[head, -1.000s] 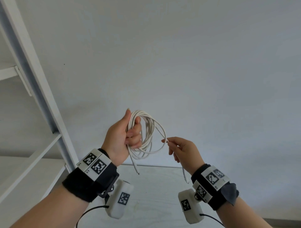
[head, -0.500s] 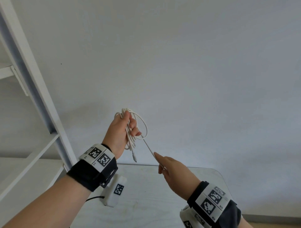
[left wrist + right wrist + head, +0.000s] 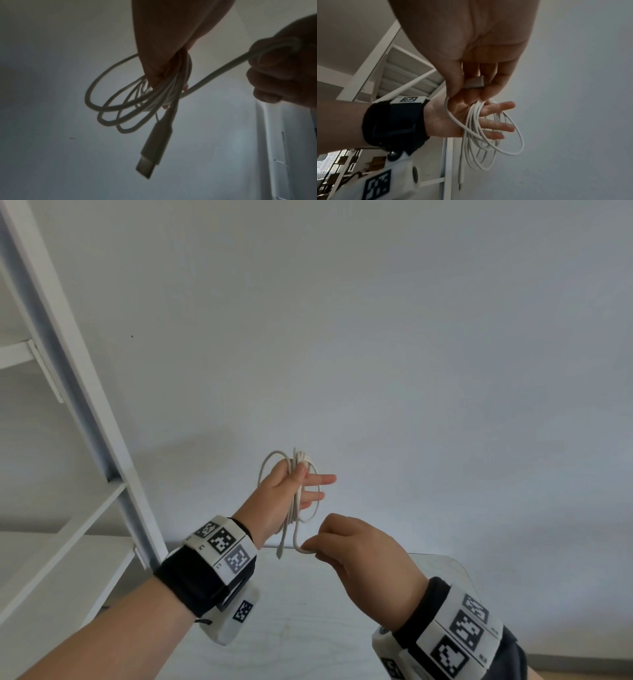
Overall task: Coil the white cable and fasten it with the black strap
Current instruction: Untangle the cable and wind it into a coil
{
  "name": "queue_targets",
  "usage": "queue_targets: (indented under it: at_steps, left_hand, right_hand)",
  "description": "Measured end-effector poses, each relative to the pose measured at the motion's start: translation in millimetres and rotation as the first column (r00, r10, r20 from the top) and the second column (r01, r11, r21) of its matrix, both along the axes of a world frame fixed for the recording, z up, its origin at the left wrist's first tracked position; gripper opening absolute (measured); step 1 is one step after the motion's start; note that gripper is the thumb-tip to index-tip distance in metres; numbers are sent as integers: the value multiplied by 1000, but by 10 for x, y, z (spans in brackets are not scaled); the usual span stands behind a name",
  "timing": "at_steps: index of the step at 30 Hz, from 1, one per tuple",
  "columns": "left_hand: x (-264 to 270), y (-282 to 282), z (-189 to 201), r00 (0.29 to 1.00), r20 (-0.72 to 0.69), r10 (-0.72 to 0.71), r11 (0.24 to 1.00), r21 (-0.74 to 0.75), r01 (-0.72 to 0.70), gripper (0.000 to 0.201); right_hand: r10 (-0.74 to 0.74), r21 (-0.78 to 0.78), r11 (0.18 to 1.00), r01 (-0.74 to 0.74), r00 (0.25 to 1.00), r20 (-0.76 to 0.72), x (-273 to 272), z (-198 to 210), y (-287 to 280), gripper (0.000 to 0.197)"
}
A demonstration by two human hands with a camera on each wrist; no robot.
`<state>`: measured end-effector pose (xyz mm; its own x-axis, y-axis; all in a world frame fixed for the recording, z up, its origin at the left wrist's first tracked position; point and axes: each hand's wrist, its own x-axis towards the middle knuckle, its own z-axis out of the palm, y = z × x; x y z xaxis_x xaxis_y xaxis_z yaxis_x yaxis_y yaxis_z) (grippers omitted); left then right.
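Note:
My left hand (image 3: 303, 479) is raised in front of the wall. It holds the coiled white cable (image 3: 298, 460) with the thumb pressed over the bundle, while its fingers (image 3: 498, 126) stick out straight through the loops. One connector (image 3: 154, 146) hangs free below the coil. Just below it, my right hand (image 3: 317, 546) pinches the cable's other end, with that plug (image 3: 475, 82) tucked between its fingers. A short bend of cable runs from there up to the coil. The black strap is not in any view.
A white shelf frame (image 3: 68, 371) leans up the left side. A pale wooden table (image 3: 308, 611) lies below my wrists, with a plain grey wall behind it.
My right hand has come back up under the coil, so the stretch of cable that was taut is now a short slack bend. My left hand's fingers have straightened out.

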<state>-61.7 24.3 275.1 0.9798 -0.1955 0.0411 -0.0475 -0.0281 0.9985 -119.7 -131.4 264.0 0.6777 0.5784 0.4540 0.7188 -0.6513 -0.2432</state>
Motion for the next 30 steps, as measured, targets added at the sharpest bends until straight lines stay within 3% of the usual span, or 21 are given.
queue_targets:
  at_steps: [3, 6, 12, 14, 18, 24, 30]
  left_hand:
    - [-57, -29, -26, 995, -67, -80, 996, -42, 77, 29]
    - [-132, -71, -72, 994, -51, -101, 994, 25, 102, 42]
    - [-347, -229, -50, 991, -82, -109, 982, 144, 120, 40]
    - [-398, -218, 5, 984, -95, -148, 980, 121, 159, 42]
    - [-395, -168, -13, 959, -162, -233, 972, -42, 230, 60]
    - [-356, -125, -47, 956, -190, -225, 974, -64, 217, 63]
    - [-292, -82, -13, 946, -163, -279, 960, -49, 275, 55]
  right_hand:
    - [29, 25, 999, -30, 999, 23, 18, 63, 29, 24]
    - [52, 89, 995, -52, 999, 10, 63, 160, 23, 28]
    - [40, 158, 987, -39, 999, -3, 205, 311, -58, 17]
    - [50, 208, 977, -47, 999, -6, 225, 330, -71, 17]
    - [70, 332, 943, -34, 993, -96, 264, 347, -96, 17]
    - [7, 405, 912, 70, 982, -186, 407, 320, -170, 16]
    - [35, 523, 831, 189, 921, -387, 512, 157, -225, 20]
